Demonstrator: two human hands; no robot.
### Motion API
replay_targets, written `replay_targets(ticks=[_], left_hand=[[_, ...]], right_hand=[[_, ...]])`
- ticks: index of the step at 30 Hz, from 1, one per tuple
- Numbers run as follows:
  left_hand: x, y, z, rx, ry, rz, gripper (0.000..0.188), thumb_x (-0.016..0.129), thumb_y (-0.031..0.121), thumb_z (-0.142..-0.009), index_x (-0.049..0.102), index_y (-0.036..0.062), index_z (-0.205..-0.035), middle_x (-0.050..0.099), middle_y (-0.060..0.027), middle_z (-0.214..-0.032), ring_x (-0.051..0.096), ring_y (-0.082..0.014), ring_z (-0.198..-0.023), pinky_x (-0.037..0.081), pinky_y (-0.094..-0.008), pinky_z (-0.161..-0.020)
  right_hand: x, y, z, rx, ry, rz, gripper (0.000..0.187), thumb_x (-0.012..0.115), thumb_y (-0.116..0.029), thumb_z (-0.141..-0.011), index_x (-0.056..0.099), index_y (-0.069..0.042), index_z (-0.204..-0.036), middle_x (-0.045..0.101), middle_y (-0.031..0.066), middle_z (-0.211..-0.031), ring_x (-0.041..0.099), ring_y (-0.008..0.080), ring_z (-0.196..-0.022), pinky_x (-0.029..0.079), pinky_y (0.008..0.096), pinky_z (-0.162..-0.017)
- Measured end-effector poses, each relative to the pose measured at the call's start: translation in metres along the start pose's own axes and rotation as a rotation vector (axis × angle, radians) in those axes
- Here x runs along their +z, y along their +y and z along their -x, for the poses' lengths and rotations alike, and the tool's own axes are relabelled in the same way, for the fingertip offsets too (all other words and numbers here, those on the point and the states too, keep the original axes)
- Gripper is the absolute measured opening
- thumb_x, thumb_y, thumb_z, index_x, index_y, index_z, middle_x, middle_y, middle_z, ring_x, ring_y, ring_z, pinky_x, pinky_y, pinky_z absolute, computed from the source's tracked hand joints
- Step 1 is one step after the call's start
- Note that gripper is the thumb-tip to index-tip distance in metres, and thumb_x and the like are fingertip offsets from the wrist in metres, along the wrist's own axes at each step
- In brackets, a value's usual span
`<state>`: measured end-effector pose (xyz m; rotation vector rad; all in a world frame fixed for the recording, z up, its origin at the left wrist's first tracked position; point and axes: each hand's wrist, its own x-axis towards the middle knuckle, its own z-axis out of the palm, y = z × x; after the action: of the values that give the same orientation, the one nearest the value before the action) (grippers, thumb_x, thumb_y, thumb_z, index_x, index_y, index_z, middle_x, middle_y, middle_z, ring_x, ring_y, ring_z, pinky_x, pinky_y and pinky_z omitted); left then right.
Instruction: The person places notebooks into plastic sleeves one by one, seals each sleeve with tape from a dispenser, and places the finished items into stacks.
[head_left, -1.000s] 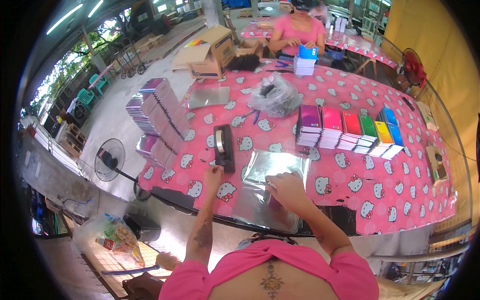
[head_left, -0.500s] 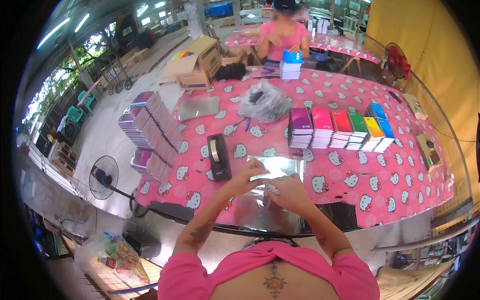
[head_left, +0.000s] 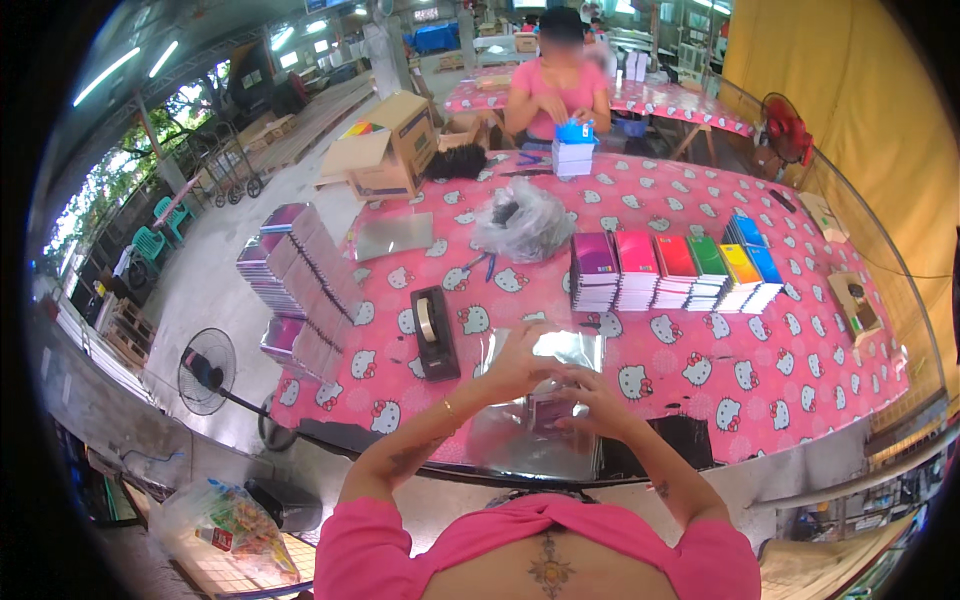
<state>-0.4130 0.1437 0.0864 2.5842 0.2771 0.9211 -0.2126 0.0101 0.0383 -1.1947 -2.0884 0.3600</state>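
Note:
Clear plastic sheets [head_left: 505, 445] lie in a shiny pile at the table's near edge. A small purple-toned piece, perhaps a notebook cover, shows through the plastic below my hands; glare hides its outline. My left hand [head_left: 522, 362] is bent over the upper part of the pile, its fingers closed on a sheet of plastic. Close beside it, my right hand [head_left: 598, 402] hovers over the plastic with curved fingers apart and the thumb lower. A black tape dispenser [head_left: 434, 335] stands to the left of my left hand.
Tall stacks of spiral notebooks [head_left: 300, 275] stand at left. Colour-sorted notebook piles [head_left: 655, 272] stand at right, beyond a plastic bag [head_left: 525, 220] and pliers [head_left: 483, 266]. Across the table, a person in pink [head_left: 560, 95] handles a blue-topped notebook pile [head_left: 573, 155].
My hands have shifted slightly; the right fingers have spread apart and come lower over the plastic. The person opposite has brought both hands together at the blue-topped pile.

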Motion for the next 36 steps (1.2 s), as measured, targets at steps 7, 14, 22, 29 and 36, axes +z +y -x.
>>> replay_targets(ticks=[7,14,22,29,36], left_hand=[[0.001,-0.002,-0.002,0.002,0.037,0.001,0.027,0.08,0.015,-0.076,0.077,0.0255,-0.1,0.046,-0.0098,-0.145,0.036,-0.0399,-0.135,0.033,-0.0537,-0.109],[0.007,0.001,-0.002,0.048,0.015,-0.014,0.02,0.078,0.014,-0.078,0.077,0.0229,-0.095,0.046,-0.0089,-0.146,0.036,-0.0387,-0.136,0.033,-0.053,-0.109],[0.049,-0.011,0.011,-0.319,0.073,-0.013,0.089,0.083,0.032,-0.072,0.039,0.008,-0.146,0.027,-0.0278,-0.154,0.034,-0.0509,-0.135,0.029,-0.0544,-0.112],[0.034,-0.022,0.033,-0.743,0.067,0.489,0.095,0.082,0.036,-0.077,0.031,0.0022,-0.15,0.043,-0.0255,-0.144,0.049,-0.033,-0.13,0.043,-0.0415,-0.104],[0.033,-0.029,0.043,-0.753,-0.066,0.9,0.035,0.071,0.019,-0.092,0.067,0.0011,-0.122,0.068,-0.0026,-0.103,0.061,-0.01,-0.09,0.05,-0.0274,-0.078]], right_hand=[[-0.005,0.006,0.003,0.015,-0.085,0.063,0.059,0.081,-0.029,-0.074,0.062,-0.018,-0.129,0.037,0.0145,-0.155,0.035,0.0369,-0.142,0.032,0.0516,-0.113],[-0.01,0.001,-0.004,0.001,-0.181,0.071,0.054,0.079,-0.037,-0.077,0.065,-0.02,-0.126,0.034,0.0145,-0.156,0.029,0.0392,-0.145,0.029,0.0533,-0.115],[-0.001,0.01,-0.002,-0.002,-0.162,-0.002,0.054,0.085,-0.024,-0.068,0.069,-0.016,-0.119,0.019,0.0208,-0.162,0.022,0.0433,-0.147,0.025,0.0554,-0.115],[-0.014,0.023,-0.028,0.365,-0.032,-0.524,0.044,0.076,-0.032,-0.086,0.068,-0.006,-0.121,0.04,0.0197,-0.15,0.043,0.031,-0.134,0.04,0.0436,-0.107],[-0.011,0.022,-0.061,0.373,0.025,-0.411,0.024,0.071,-0.017,-0.086,0.072,-0.001,-0.104,0.072,0.008,-0.09,0.067,0.0164,-0.082,0.053,0.0312,-0.077]])
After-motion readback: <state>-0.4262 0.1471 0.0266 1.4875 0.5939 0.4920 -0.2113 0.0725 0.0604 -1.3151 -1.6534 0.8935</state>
